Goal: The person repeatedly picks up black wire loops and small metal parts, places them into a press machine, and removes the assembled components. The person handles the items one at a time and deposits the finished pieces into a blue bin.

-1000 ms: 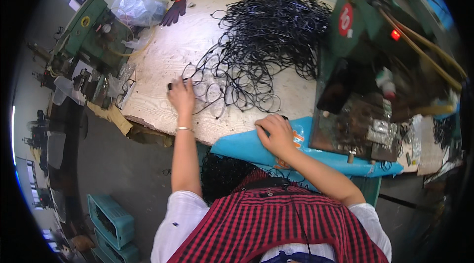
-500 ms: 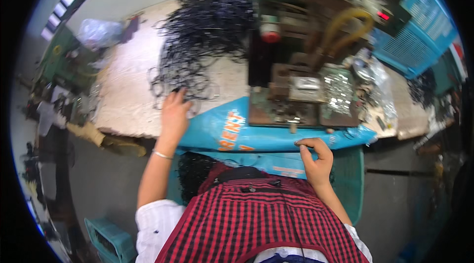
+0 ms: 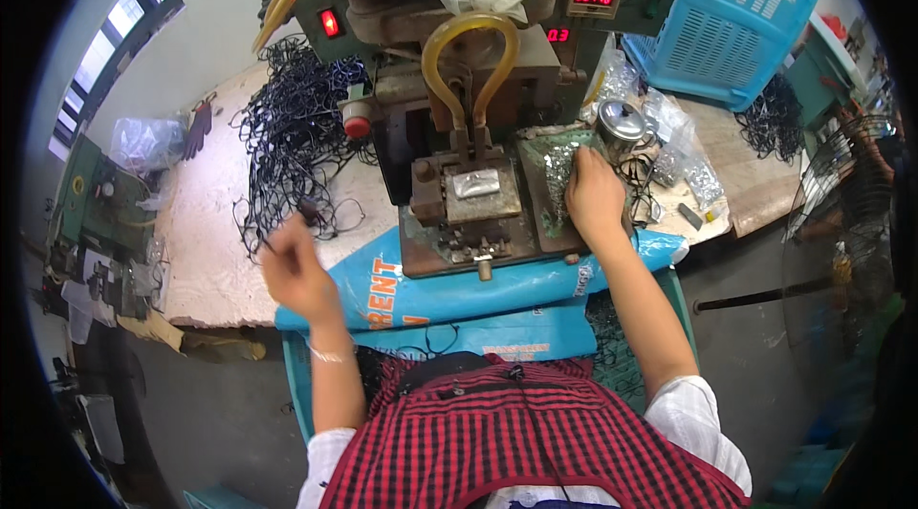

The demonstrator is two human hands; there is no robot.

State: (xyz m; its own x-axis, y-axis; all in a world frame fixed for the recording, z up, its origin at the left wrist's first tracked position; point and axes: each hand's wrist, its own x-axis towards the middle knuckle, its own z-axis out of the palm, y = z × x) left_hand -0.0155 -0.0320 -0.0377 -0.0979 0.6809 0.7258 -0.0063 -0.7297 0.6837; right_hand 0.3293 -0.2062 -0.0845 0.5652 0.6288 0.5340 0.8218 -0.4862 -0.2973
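My left hand [image 3: 298, 270] is over the near edge of a heap of thin black cord loops [image 3: 296, 117] on the table. It is smeared by motion, and a dark bit shows at its fingertips; whether it grips a cord cannot be made out. My right hand [image 3: 597, 194] reaches down onto a pile of small shiny metal pieces [image 3: 559, 170] on a green plate. Its fingers are drawn together, and the tips are hidden among the pieces. Between the hands stands a press machine [image 3: 449, 251] with a metal block [image 3: 475, 184] on its bed and a yellow hose loop [image 3: 430, 60] above.
Blue plastic sheeting [image 3: 440, 284] hangs over the table's front edge, above a green crate [image 3: 296, 370] by my lap. A lidded metal pot [image 3: 622, 122] and clear plastic bags [image 3: 674, 160] lie right of the plate. A blue basket [image 3: 736, 21] leans at the back right.
My right hand has gone from in front of the machine up onto the metal pieces. My left hand has drawn back a little from the cord heap. The view has swung right.
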